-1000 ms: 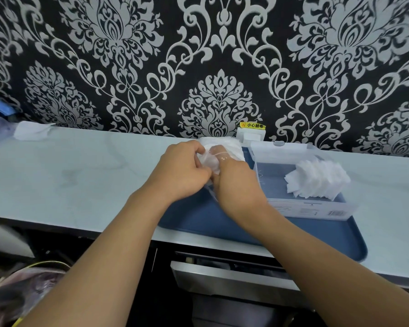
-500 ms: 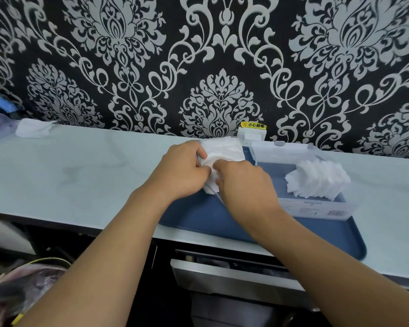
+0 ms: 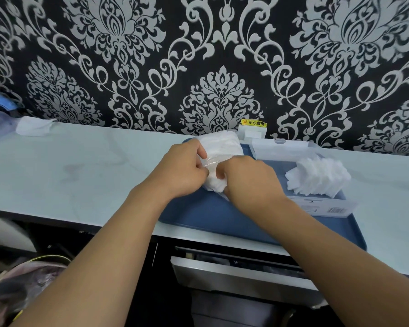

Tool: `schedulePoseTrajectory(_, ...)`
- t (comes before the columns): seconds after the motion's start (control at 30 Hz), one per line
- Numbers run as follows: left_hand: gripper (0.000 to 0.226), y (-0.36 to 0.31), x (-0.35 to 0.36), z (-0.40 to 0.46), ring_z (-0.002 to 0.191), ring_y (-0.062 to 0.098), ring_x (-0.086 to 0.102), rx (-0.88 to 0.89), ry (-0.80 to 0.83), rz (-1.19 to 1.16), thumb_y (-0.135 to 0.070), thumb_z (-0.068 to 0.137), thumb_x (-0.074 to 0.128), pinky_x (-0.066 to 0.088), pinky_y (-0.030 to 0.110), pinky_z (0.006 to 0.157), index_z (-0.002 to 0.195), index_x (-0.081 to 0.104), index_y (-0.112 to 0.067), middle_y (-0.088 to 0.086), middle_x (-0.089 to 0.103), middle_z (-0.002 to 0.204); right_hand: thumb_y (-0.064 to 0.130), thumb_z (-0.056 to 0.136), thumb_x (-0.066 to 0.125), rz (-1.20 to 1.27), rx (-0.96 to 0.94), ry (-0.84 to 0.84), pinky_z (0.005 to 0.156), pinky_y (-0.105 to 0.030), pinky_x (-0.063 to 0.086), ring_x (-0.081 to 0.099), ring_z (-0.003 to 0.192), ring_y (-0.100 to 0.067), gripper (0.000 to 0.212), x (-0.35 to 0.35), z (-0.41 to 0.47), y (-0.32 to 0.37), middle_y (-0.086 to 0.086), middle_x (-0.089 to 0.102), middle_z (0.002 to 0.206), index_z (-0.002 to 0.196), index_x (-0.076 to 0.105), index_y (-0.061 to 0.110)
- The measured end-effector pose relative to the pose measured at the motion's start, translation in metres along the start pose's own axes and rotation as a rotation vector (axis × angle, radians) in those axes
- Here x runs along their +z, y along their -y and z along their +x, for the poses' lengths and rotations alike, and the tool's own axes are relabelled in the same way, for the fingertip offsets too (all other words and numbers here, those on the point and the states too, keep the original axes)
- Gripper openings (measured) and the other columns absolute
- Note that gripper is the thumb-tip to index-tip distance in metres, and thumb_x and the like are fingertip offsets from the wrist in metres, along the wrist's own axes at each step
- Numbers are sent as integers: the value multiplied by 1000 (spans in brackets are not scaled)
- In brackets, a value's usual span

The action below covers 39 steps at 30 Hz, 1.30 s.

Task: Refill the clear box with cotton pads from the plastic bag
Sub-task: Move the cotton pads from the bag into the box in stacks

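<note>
Both hands, left hand [image 3: 182,172] and right hand [image 3: 250,178], grip the plastic bag [image 3: 219,147], looks like mid-tear, so one hard yank could scatter cotton pads [image 3: 216,184] across the counter [image 3: 80,166].

This looks like a home, perhaps a dressing or washing corner: black wallpaper [image 3: 132,67] with a silver damask pattern rises straight from the back edge of a pale marble-look counter [image 3: 80,171]. A blue tray [image 3: 213,215] sits at the counter's front edge, and a small white socket cover with a yellow warning sticker [image 3: 254,123] stands at the back edge. Below the front edge a drawer [image 3: 234,277] hangs partly open.
</note>
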State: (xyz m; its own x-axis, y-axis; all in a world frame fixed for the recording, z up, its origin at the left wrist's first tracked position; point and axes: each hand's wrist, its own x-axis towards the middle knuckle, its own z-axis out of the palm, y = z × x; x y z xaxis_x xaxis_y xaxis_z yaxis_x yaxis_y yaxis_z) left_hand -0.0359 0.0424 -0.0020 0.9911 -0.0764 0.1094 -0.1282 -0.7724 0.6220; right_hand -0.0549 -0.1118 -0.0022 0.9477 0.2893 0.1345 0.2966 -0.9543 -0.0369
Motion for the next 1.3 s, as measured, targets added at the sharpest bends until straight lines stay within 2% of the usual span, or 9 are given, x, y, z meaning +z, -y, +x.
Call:
schedulePoseTrajectory(0.17,21,0,1,1,71,9,60,0,29,3,-11,85,64,43,24,61,104,59,-20,-4,67,84,13,82,69,-16,-73,-65,58,-32,33,42,77,-24,27,2,-1,-1,-1,44,110,107,64,22)
schedulePoseTrajectory(0.33,21,-4,0,0,68,5,58,1,35,-20,-8,85,62,42,20,59,103,59,-18,-2,68,83,22,87,68,5,-192,-97,55,-32,39,62,84,-26,29,15,2,-2,4,53,105,113,53,25)
schedulePoseTrajectory(0.53,23,-2,-3,0,69,11,61,-18,29,-23,-10,83,66,45,24,60,104,60,-18,-4,68,84,29,85,58,125,-209,-134,62,-32,40,62,88,-26,15,-12,-2,-13,5,60,101,98,65,25)
schedulePoseTrajectory(0.63,27,-7,-10,-2,72,13,57,-52,20,-15,-16,76,72,43,27,60,100,61,-22,-8,60,83,25,82,70,519,-97,-206,60,-26,45,57,67,-6,13,-32,-12,-38,11,64,79,93,71,20)
schedulePoseTrajectory(0.7,26,-15,-15,-1,72,13,52,-99,-17,-274,-23,71,69,40,28,62,96,65,-23,-8,57,83,14,86,73,1011,38,-131,52,-12,40,53,55,3,8,-39,-16,-52,8,66,73,94,74,12)
schedulePoseTrajectory(0.83,39,-41,-8,-1,97,16,63,-113,65,-953,-35,76,64,52,36,89,107,71,-12,-2,67,102,15,94,65,1534,177,-20,65,-18,45,62,80,-8,20,-37,-13,-68,-1,73,96,113,71,12)
schedulePoseTrajectory(0.97,22,-57,9,-2,100,24,72,-94,114,-1056,-23,94,67,60,38,87,111,71,-10,9,75,105,15,94,64,1635,174,-92,82,-29,50,67,91,-10,17,-33,-10,-73,5,75,95,109,71,17)
schedulePoseTrajectory(1.13,13,-62,14,1,82,15,73,-70,97,-1060,-15,97,62,61,24,72,102,73,-9,1,77,85,10,91,68,1663,228,-218,80,-28,56,71,93,-19,27,-31,-10,-78,-9,77,104,116,69,3)
schedulePoseTrajectory(1.3,18,-73,21,1,78,15,76,-112,109,-1070,-12,102,54,62,23,71,109,70,-7,5,76,89,9,79,82,1453,340,-519,65,-28,60,76,76,-24,17,-31,-13,-81,-10,78,83,92,74,2)
